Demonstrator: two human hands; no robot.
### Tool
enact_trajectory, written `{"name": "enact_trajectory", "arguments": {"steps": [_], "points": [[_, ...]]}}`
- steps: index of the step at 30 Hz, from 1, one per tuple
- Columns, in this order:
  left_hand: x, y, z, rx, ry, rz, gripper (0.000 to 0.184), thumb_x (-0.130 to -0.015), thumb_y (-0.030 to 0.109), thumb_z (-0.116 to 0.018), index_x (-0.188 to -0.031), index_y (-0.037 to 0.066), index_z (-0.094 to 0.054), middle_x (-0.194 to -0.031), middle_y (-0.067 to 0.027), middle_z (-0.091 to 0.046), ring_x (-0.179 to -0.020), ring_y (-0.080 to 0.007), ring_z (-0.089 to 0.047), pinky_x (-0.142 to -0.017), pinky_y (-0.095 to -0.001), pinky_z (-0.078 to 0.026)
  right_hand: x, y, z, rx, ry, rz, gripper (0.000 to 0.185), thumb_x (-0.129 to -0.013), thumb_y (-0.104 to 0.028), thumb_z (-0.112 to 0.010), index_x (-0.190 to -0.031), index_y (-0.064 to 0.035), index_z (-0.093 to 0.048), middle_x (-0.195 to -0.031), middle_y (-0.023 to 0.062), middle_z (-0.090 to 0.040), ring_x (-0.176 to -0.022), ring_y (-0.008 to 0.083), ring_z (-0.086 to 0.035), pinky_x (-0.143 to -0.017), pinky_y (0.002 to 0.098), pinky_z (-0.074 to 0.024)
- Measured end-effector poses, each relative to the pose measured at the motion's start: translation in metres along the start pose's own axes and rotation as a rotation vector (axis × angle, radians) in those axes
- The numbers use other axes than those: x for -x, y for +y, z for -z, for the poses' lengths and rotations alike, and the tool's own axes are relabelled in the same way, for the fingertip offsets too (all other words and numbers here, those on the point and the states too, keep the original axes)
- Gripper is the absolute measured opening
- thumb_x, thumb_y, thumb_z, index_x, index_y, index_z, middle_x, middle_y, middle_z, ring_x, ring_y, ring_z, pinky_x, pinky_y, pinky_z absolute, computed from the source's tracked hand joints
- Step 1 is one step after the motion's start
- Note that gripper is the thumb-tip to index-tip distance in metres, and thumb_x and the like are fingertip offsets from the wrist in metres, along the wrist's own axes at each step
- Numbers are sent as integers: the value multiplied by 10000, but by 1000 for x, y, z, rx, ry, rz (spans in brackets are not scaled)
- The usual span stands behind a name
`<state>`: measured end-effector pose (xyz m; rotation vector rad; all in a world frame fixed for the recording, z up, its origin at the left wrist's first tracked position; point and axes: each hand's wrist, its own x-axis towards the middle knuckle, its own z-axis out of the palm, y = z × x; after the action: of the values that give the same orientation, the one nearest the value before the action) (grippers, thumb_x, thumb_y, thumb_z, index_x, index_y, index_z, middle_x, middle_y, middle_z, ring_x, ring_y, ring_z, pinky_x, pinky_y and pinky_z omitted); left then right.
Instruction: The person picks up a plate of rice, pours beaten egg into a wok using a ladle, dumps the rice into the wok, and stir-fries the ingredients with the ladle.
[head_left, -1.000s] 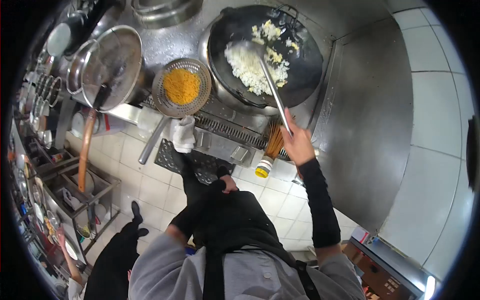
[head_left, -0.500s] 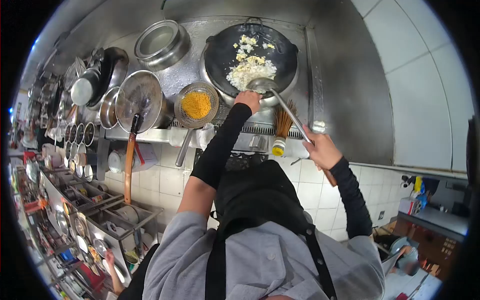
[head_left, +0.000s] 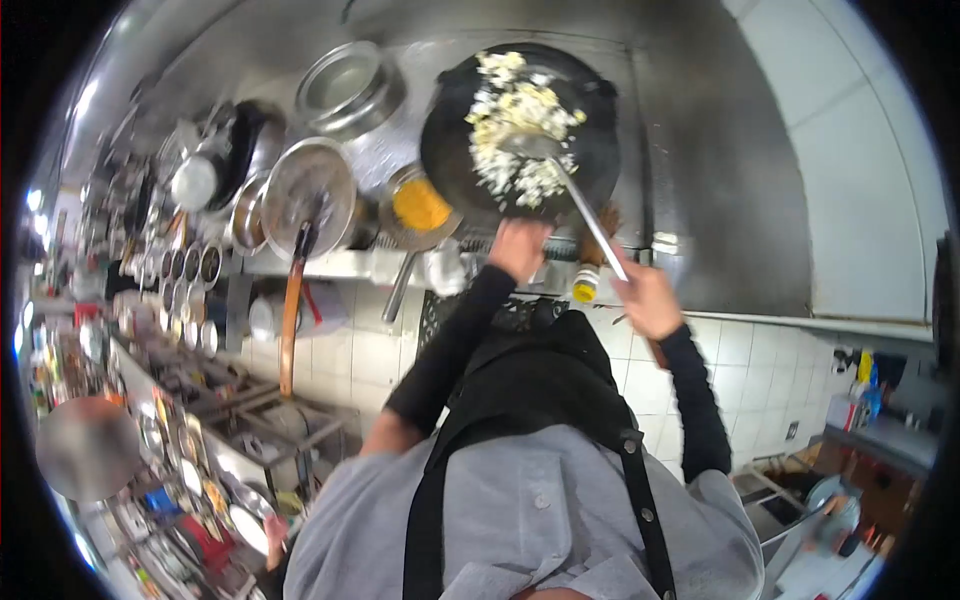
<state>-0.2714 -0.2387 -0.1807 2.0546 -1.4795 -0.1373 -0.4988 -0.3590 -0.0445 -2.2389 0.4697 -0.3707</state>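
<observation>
My left hand (head_left: pixel 521 250) is closed at the near edge of a black wok (head_left: pixel 598 130), its fingers blurred by motion. In the wok, white rice with yellow egg pieces (head_left: pixel 518 112) lies spread in a long band from the far side towards me, some grains smeared by motion. My right hand (head_left: pixel 650 303) is wrapped round the handle of a metal ladle (head_left: pixel 588 208). The ladle's bowl rests over the rice, near the wok's middle. Below the wok, between my hands, stands a bamboo brush (head_left: pixel 590 265) with a yellow end.
Left of the wok, a perforated strainer (head_left: pixel 398 190) holds yellow bits. Further left are a wide mesh strainer (head_left: pixel 310 190) with a wooden handle and a metal pot (head_left: pixel 345 95). A steel wall (head_left: pixel 715 150) rises at the right. Another person's hand (head_left: pixel 275 528) shows at lower left.
My left hand and the wok have come towards my body. The rice has spread from a near heap into a longer band. The ladle's bowl has moved further into the wok.
</observation>
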Motion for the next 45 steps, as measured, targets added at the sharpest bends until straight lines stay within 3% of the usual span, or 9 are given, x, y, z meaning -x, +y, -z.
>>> {"name": "enact_trajectory", "arguments": {"steps": [3,5,6,14,18,31,37,41,45], "points": [[-60,-4,34,-93,-312,149,376,-721,224,-632,-1084,259,-726,-1014,-106,-702,-992,-295,-654,-838,-462,-521,0,-43,48,-48,-404,-400,501,-922,-128,-564,-1404,-35,-466,-507,96,-554,-385,176,-568,-429,342,-473],[-65,-12,27,-198,-326,164,331,-761,237,-623,-1069,290,-729,-1014,-88,-710,-1024,-272,-653,-975,-446,-473,-11,20,12,188,-217,150,553,-874,-89,-579,-1406,-11,-453,-663,226,-628,-518,284,-649,-527,391,-516],[-61,-17,33,-9,-177,35,299,-778,238,-623,-1051,261,-742,-994,-94,-710,-992,-305,-652,-933,-460,-469,-31,-29,6,125,-308,-251,573,-849,-78,-587,-1400,2,-450,-818,296,-645,-706,387,-680,-647,435,-522],[36,7,-3,-50,-144,32,261,-710,179,-606,-960,149,-673,-964,-80,-623,-1053,-297,-554,-905,-519,-394,-31,24,-63,302,135,-78,584,-874,-108,-585,-1438,-118,-436,-882,338,-601,-814,497,-602,-688,525,-478],[-37,-18,-2,-94,43,55,193,-715,141,-603,-884,114,-692,-830,-70,-631,-897,-293,-594,-780,-469,-409,4,18,-1,-155,-100,-285,532,-867,20,-572,-1390,7,-478,-642,18,-566,-489,95,-519,-472,295,-449],[35,-4,-29,-154,45,-12,284,-679,164,-645,-961,139,-679,-1057,-89,-644,-1115,-312,-530,-955,-521,-371,-25,23,-64,228,10,-104,615,-859,-60,-577,-1447,-45,-396,-1006,330,-630,-876,494,-617,-764,507,-492],[-56,-35,-5,-92,74,29,186,-702,171,-608,-852,104,-696,-852,-70,-640,-936,-287,-590,-831,-440,-403,5,24,-5,-31,-227,-349,576,-863,54,-533,-1427,8,-430,-725,57,-658,-586,194,-617,-577,343,-510],[-92,-59,-21,-369,-347,158,258,-773,164,-624,-991,49,-701,-1038,-125,-657,-1054,-265,-589,-953,-420,-388,-53,90,-46,163,8,-203,527,-858,-20,-572,-1379,1,-492,-674,112,-607,-565,189,-615,-549,335,-481],[-49,-20,-4,-360,327,24,319,-696,157,-650,-981,16,-670,-1058,-148,-621,-1047,-315,-568,-921,-455,-422,-143,122,-90,-221,108,-372,514,-918,-106,-538,-1412,0,-439,-484,102,-489,-342,211,-502,-358,388,-414]]}}
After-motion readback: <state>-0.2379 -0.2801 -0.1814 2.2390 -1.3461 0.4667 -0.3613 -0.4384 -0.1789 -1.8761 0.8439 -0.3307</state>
